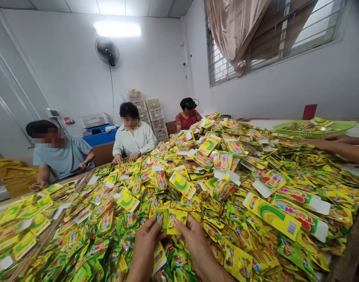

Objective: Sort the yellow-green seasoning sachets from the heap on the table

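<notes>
My left hand (pixel 147 239) pinches a small green sachet (pixel 162 219) between thumb and fingers. Beside it, my right hand (pixel 194 237) grips a yellow sachet (pixel 175 227), its thumb lying on the front. The two sachets meet edge to edge, just above the heap. Under my wrists lie more green sachets (pixel 179 258) and part of a yellow carton (pixel 159 256), mostly covered by my left hand. Ahead rises a large pile of flat yellow-and-green printed cartons (pixel 182 184), some with white flaps standing open. Yellow sachets (pixel 238 260) spread out to the right of my hands.
Across the table sit co-workers in a blue shirt (pixel 63 156), a white shirt (pixel 134 141) and a red top (pixel 187 119). Another person's arm (pixel 338 148) reaches in from the right near a green basket (pixel 341 126). A wooden divider (pixel 40 243) runs along the left.
</notes>
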### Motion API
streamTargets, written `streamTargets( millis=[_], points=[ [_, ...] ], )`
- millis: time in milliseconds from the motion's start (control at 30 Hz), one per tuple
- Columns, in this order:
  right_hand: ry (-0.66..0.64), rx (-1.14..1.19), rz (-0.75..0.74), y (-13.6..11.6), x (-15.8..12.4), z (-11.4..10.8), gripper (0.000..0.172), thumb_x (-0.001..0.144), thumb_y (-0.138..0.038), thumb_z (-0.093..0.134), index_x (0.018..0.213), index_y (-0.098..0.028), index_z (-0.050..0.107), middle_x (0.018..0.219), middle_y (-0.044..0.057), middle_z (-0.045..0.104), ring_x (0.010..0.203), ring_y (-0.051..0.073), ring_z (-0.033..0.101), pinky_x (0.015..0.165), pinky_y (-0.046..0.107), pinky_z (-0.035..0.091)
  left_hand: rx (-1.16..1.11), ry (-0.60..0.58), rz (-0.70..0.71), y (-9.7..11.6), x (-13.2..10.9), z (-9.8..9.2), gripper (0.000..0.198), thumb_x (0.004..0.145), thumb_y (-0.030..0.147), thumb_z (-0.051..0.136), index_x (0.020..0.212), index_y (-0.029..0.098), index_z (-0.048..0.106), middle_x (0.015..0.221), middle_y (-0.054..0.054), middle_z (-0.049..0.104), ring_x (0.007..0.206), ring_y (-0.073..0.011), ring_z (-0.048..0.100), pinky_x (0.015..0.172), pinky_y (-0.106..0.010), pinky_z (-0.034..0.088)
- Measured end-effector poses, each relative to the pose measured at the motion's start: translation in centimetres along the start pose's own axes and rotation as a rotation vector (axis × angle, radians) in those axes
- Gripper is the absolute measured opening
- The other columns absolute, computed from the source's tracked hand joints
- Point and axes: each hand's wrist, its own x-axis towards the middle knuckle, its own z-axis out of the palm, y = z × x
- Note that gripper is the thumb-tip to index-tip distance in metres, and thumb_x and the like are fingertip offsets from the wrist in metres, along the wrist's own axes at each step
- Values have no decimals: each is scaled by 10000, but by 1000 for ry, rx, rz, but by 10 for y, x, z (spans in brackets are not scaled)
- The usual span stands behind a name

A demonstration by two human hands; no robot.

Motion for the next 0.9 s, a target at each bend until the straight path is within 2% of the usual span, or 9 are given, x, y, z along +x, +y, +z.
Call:
streamTargets(
  millis=[100, 200, 300, 367, 467, 567, 733, 833, 900],
  points=[
    [-26, -80, -59, 6, -4, 6, 291, 710, -416, 586, 834, -153, 605, 783, 50, 664, 767, 214, 606, 656, 278, 489, -355, 15, -156, -11, -15, 0, 327, 544, 318, 759, 807, 132, 703, 899, -71, 671, 693, -146, 607, 609, -246, 513],
    [-59, -138, -105, 6, -5, 6, 266, 722, -415, 570, 802, -162, 587, 776, 41, 651, 740, 198, 591, 641, 262, 474, -266, -15, -165, -11, -21, -8, 360, 548, 354, 752, 825, 130, 704, 738, -35, 669, 624, -137, 597, 607, -246, 506],
    [-61, -170, -117, 3, -4, 2, 266, 744, -422, 538, 819, -169, 564, 775, 31, 634, 708, 181, 572, 605, 247, 455, 66, -94, -19, -1, -18, -32, 413, 671, 378, 620, 984, 110, 651, 717, -61, 683, 689, -204, 630, 677, -322, 515],
    [12, -227, -130, 0, -2, -1, 269, 740, -431, 540, 788, -167, 547, 753, 30, 611, 702, 177, 548, 608, 246, 443, 435, -137, 170, 8, -14, -52, 448, 709, 242, 530, 1144, 141, 562, 970, -103, 682, 939, -253, 602, 855, -397, 461],
    [91, -293, -139, -3, -1, -2, 280, 721, -451, 555, 718, -172, 531, 667, 13, 569, 648, 166, 507, 581, 243, 428, 1087, -247, 404, 13, -6, -72, 751, 539, 9, 496, 1248, 256, 473, 1402, -62, 372, 1307, -284, 245, 1058, -481, 198],
    [110, -270, -158, -2, 1, -3, 301, 706, -470, 567, 744, -171, 564, 668, 17, 590, 643, 168, 515, 572, 239, 430, 1389, -453, 482, 10, 0, -70, 839, 501, -20, 497, 1245, 366, 449, 1460, -10, 234, 1343, -304, 89, 1059, -538, 92],
    [220, -271, -153, -1, 6, -11, 375, 699, -497, 562, 850, -155, 594, 777, 59, 633, 765, 210, 558, 647, 252, 443, 1182, -411, 486, 13, 5, -60, 334, 765, 220, 476, 1070, 242, 610, 1090, -83, 653, 1068, -280, 529, 935, -428, 366],
    [220, -285, -159, -6, 5, -14, 363, 729, -494, 528, 885, -171, 582, 796, 54, 626, 795, 214, 553, 669, 251, 435, 880, -266, 315, 18, -3, -62, 340, 774, 442, 483, 931, 178, 628, 751, -54, 686, 706, -227, 612, 660, -307, 470],
    [167, -299, -193, -11, 0, -12, 326, 761, -476, 504, 891, -184, 568, 770, 34, 610, 752, 194, 546, 658, 239, 424, 606, -251, 207, 18, -12, -61, 353, 693, 484, 579, 857, 175, 628, 726, -28, 679, 696, -215, 610, 632, -274, 470]
  ],
)
